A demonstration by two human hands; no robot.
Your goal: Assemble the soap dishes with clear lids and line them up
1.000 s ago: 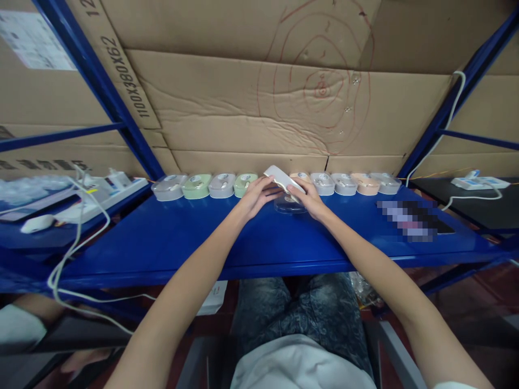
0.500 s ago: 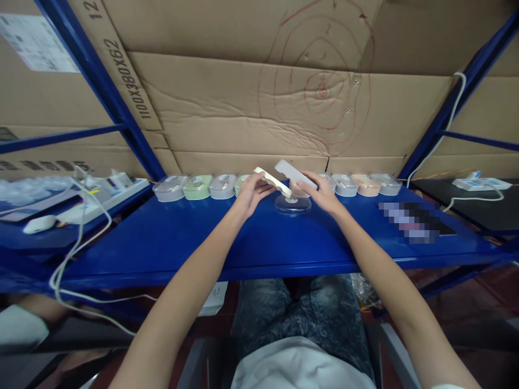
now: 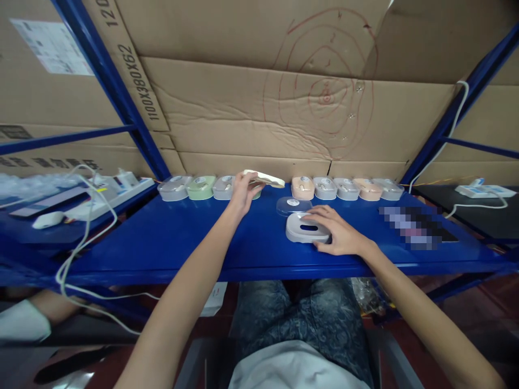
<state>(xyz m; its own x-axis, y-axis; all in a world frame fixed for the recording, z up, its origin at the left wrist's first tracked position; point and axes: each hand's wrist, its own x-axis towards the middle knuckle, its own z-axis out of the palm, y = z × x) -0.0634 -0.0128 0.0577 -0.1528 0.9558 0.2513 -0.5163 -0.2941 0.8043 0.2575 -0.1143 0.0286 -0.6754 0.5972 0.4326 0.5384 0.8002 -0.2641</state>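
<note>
My left hand [image 3: 243, 194] is closed on one end of a thin cream-coloured plastic piece [image 3: 265, 179] with a wavy edge, held above the blue shelf. My right hand [image 3: 338, 229] grips the right side of a grey plastic case part [image 3: 302, 232], which is down on the shelf near its front. This part is a rounded oblong with a dark oval slot in its top. Just behind it lies a clear lid [image 3: 288, 205] with a round sticker.
Along the back of the blue shelf [image 3: 243, 254] stand several small lidded boxes: a green one [image 3: 200, 187], a peach one [image 3: 303, 188] and grey ones [image 3: 348, 189]. A blurred-out flat object [image 3: 413, 227] lies at right. White cables [image 3: 65, 270] hang at left.
My right hand has brought the grey case part down and forward onto the shelf, away from the cream piece. My left hand has shifted slightly left and up, the cream piece now closer to level.
</note>
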